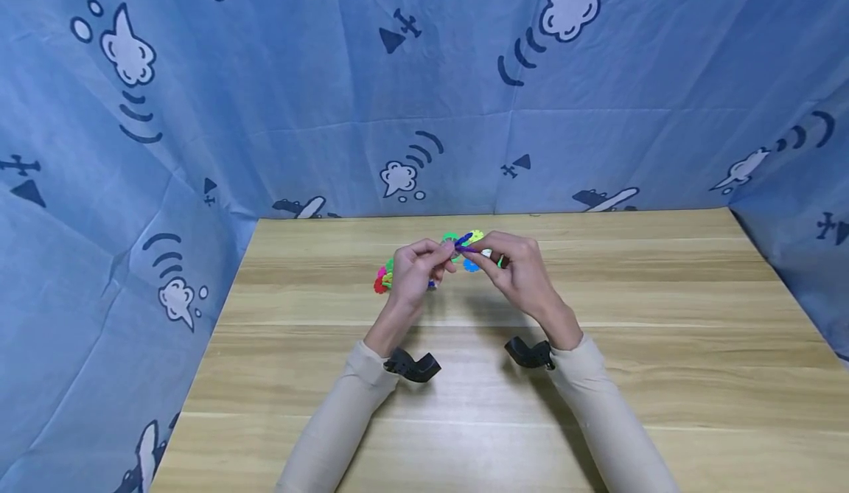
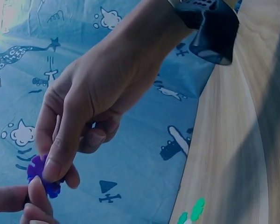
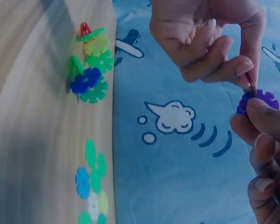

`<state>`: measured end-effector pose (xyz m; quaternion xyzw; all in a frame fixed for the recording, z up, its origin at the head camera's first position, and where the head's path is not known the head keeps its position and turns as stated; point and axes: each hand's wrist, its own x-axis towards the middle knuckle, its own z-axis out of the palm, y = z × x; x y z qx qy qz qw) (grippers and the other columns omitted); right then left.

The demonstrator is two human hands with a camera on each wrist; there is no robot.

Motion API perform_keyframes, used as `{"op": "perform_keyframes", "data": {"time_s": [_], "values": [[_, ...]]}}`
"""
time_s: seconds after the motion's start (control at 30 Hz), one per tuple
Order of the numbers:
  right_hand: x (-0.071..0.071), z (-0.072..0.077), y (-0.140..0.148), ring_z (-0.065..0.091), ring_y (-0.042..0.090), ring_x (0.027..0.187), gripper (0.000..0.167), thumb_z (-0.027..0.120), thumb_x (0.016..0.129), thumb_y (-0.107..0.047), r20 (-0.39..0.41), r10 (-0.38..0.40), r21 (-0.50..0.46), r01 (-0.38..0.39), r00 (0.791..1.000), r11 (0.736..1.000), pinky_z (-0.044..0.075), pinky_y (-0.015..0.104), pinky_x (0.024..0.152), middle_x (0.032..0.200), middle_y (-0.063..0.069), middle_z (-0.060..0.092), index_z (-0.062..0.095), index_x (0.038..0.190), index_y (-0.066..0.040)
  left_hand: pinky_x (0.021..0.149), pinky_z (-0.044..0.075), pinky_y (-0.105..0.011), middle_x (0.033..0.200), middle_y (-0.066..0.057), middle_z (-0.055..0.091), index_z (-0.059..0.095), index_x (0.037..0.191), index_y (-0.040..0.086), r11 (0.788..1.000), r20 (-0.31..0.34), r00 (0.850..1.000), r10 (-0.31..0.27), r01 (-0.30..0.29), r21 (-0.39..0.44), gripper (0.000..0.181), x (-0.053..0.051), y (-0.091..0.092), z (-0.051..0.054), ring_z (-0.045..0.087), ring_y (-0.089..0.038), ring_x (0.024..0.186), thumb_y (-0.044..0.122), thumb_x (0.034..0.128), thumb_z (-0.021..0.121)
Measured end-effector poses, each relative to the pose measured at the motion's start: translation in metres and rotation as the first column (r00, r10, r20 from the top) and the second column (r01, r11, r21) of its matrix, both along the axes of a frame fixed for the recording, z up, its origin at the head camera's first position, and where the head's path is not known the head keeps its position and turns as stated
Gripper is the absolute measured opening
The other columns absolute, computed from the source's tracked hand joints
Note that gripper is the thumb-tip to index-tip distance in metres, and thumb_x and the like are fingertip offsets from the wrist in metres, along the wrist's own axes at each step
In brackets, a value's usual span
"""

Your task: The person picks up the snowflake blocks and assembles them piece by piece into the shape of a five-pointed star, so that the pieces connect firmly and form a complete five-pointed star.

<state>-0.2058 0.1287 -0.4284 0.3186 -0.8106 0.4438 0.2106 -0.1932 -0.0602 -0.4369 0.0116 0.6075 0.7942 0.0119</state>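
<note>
Both hands meet above the table, fingertips close together around small notched discs. My left hand (image 1: 413,273) pinches an edge-on piece between thumb and finger, while my right hand (image 1: 520,272) pinches a purple disc (image 1: 467,250) against it. A blue disc (image 1: 465,239) slants up beside the purple one. In the left wrist view my right hand (image 2: 91,95) has its thumb on the purple disc (image 2: 36,169), and fingers of my left hand (image 2: 33,205) touch its lower side. The right wrist view shows my left hand (image 3: 207,44) above my right hand (image 3: 269,149), the purple disc (image 3: 267,98) between them.
On the wooden table (image 1: 464,397), beyond the hands, lie loose discs: green, yellow, light blue (image 1: 472,265) and white. Left of them is a cluster with red (image 1: 379,286), pink, green and dark blue (image 3: 86,80) discs. A patterned blue curtain (image 1: 438,88) surrounds the table's back and sides.
</note>
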Motion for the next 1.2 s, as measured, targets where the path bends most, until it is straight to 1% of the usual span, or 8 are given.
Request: {"op": "perform_keyframes", "data": {"time_s": [0.27, 0.47, 0.57, 0.63, 0.77, 0.83, 1.03, 1.2], "values": [[-0.003, 0.001, 0.001, 0.057, 0.007, 0.055, 0.005, 0.083, 0.089, -0.008, 0.027, -0.024, 0.036, 0.023, 0.999, 0.999, 0.047, 0.02, 0.05, 0.081, 0.0, 0.077, 0.082, 0.089, -0.012, 0.048, 0.036, -0.021, 0.065, 0.006, 0.067, 0.075, 0.092, 0.001, 0.986, 0.018, 0.999, -0.044, 0.047, -0.161, 0.026, -0.003, -0.013, 0.003, 0.045, -0.008, 0.051, 0.026, 0.0982, 0.074], [-0.006, 0.002, 0.004, 0.056, 0.005, 0.054, 0.002, 0.082, 0.091, -0.015, 0.07, -0.033, 0.054, 0.029, 0.997, 0.998, 0.046, 0.019, 0.051, 0.084, 0.0, 0.078, 0.082, 0.093, -0.014, 0.048, 0.031, -0.021, 0.066, 0.006, 0.063, 0.075, 0.093, 0.003, 0.976, 0.051, 0.999, 0.011, 0.0, -0.217, 0.026, -0.006, -0.035, 0.008, 0.04, -0.007, 0.049, 0.029, 0.0974, 0.075], [-0.007, 0.003, 0.011, 0.056, 0.006, 0.054, 0.006, 0.079, 0.094, -0.018, 0.082, -0.082, 0.06, 0.078, 0.993, 0.995, 0.044, 0.018, 0.051, 0.087, 0.002, 0.079, 0.082, 0.094, -0.012, 0.049, 0.029, -0.022, 0.065, 0.007, 0.063, 0.076, 0.095, 0.002, 0.954, 0.073, 0.996, 0.052, -0.028, -0.299, 0.028, -0.005, -0.05, 0.006, 0.04, -0.007, 0.05, 0.03, 0.0967, 0.075], [-0.01, 0.002, 0.016, 0.057, 0.007, 0.055, 0.008, 0.078, 0.096, -0.018, 0.082, -0.12, 0.076, 0.114, 0.989, 0.991, 0.044, 0.018, 0.052, 0.087, 0.003, 0.08, 0.082, 0.095, -0.011, 0.051, 0.029, -0.023, 0.065, 0.006, 0.064, 0.078, 0.094, 0.002, 0.917, 0.096, 0.993, 0.072, -0.028, -0.397, 0.029, -0.003, -0.06, 0.002, 0.04, -0.008, 0.053, 0.031, 0.0963, 0.076], [-0.016, -0.003, 0.026, 0.057, 0.009, 0.054, 0.007, 0.077, 0.096, -0.014, 0.059, -0.21, 0.141, 0.2, 0.976, 0.97, 0.043, 0.018, 0.053, 0.085, 0.006, 0.079, 0.081, 0.095, -0.009, 0.052, 0.029, -0.023, 0.059, 0.004, 0.062, 0.081, 0.092, 0.004, 0.801, 0.136, 0.987, 0.085, 0.013, -0.598, 0.028, 0.006, -0.076, -0.007, 0.041, -0.009, 0.054, 0.032, 0.0952, 0.077], [-0.019, -0.008, 0.03, 0.056, 0.011, 0.052, 0.008, 0.077, 0.096, -0.015, 0.057, -0.255, 0.173, 0.242, 0.965, 0.955, 0.043, 0.021, 0.052, 0.083, 0.007, 0.079, 0.08, 0.095, -0.008, 0.05, 0.029, -0.022, 0.056, 0.003, 0.058, 0.081, 0.092, 0.003, 0.756, 0.154, 0.984, 0.086, 0.036, -0.653, 0.028, 0.011, -0.081, -0.011, 0.041, -0.008, 0.052, 0.03, 0.0944, 0.078], [-0.025, -0.021, 0.038, 0.057, 0.016, 0.054, 0.016, 0.072, 0.098, -0.017, 0.182, -0.349, 0.255, 0.298, 0.919, 0.92, 0.044, 0.025, 0.053, 0.084, 0.013, 0.077, 0.079, 0.096, -0.003, 0.048, 0.028, -0.023, 0.056, 0.004, 0.054, 0.082, 0.089, 0.004, 0.684, 0.262, 0.96, 0.102, 0.124, -0.719, 0.026, 0.024, -0.086, -0.02, 0.043, -0.01, 0.052, 0.03, 0.0918, 0.08], [-0.023, -0.035, 0.044, 0.059, 0.019, 0.06, 0.021, 0.07, 0.099, -0.02, 0.362, -0.411, 0.371, 0.275, 0.837, 0.887, 0.042, 0.028, 0.054, 0.09, 0.017, 0.076, 0.077, 0.104, -0.001, 0.049, 0.026, -0.023, 0.058, 0.003, 0.055, 0.081, 0.083, 0.008, 0.616, 0.317, 0.942, 0.113, 0.184, -0.766, 0.029, 0.027, -0.089, -0.029, 0.042, -0.011, 0.052, 0.035, 0.0925, 0.079]]}}
